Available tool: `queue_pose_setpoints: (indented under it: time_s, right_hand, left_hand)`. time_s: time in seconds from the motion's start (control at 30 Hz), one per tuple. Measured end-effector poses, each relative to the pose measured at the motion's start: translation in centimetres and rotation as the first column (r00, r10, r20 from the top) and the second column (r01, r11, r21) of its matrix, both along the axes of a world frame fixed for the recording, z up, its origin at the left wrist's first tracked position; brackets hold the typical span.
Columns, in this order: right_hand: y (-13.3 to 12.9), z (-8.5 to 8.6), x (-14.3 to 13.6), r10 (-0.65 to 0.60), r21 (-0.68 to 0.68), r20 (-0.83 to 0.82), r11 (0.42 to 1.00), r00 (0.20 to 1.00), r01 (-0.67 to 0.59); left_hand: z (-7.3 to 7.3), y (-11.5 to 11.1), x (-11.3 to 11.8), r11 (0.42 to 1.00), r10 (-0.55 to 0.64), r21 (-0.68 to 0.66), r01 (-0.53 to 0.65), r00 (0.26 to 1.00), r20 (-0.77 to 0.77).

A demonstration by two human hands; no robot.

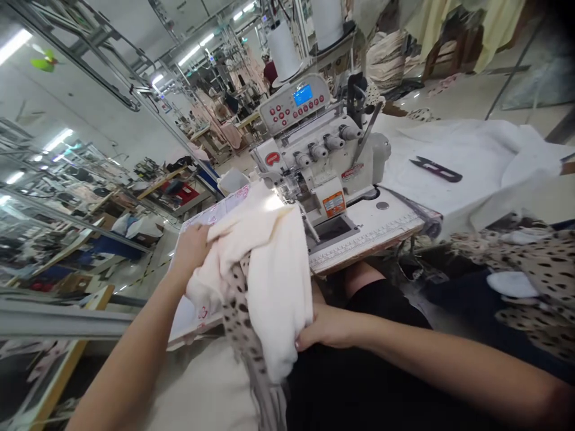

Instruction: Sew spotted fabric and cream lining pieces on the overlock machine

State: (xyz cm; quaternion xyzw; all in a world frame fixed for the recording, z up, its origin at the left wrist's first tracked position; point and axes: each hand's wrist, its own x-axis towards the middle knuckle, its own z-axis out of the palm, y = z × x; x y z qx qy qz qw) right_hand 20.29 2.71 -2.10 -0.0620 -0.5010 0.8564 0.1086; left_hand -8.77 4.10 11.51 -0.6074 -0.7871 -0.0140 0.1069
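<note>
A cream, fleecy piece of fabric [278,281] hangs over the front edge of the sewing table, its far end under the lit needle area of an overlock sewing machine [314,155]. My left hand [194,244] grips the fabric's left side, fingers closed over its edge. Lower down on the right, my right hand [326,326] pinches the hanging edge of the same fabric, above my lap. Between the cream folds shows a strip of spotted grey-beige fabric [242,311], which trails downward.
Thread snips [435,169] lie on white cloth [476,149] right of the machine. Spotted fabric [539,269] is piled at the lower right. White thread cones [284,51] stand behind the control panel. A metal rail [67,316] crosses on the left.
</note>
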Motion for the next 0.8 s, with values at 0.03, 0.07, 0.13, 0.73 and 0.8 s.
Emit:
queue_pose_setpoints:
  time_s: [0.03, 0.07, 0.13, 0.73, 0.8]
  right_hand:
    - [-1.0, -0.7, 0.1, 0.005, 0.001, -0.009, 1.0, 1.0, -0.005]
    - [-1.7, -1.6, 0.4, 0.003, 0.02, -0.01, 1.0, 1.0, -0.003]
    - [-2.7, -3.3, 1.6, 0.0, 0.051, 0.002, 0.999, 1.0, 0.0]
    - [-5.8, -5.8, 4.7, -0.045, -0.036, -0.019, 0.998, 0.999, 0.044]
    - [-6.2, -6.3, 4.8, -0.057, -0.053, -0.022, 0.997, 0.998, 0.056]
  left_hand:
    - [1.2, 0.6, 0.3, 0.998, 0.022, 0.067, -0.019, 0.999, -0.041]
    - [1.9, 0.6, 1.2, 0.987, 0.042, 0.159, -0.032, 0.997, -0.061]
    - [2.0, -1.0, 4.5, 0.957, 0.028, 0.286, -0.038, 0.999, 0.037]
    - [-8.1, -1.3, 0.9, 0.839, -0.173, 0.539, 0.071, 0.975, 0.141]
    - [-8.9, 0.5, -0.1, 0.856, -0.272, 0.501, 0.126, 0.934, 0.23]
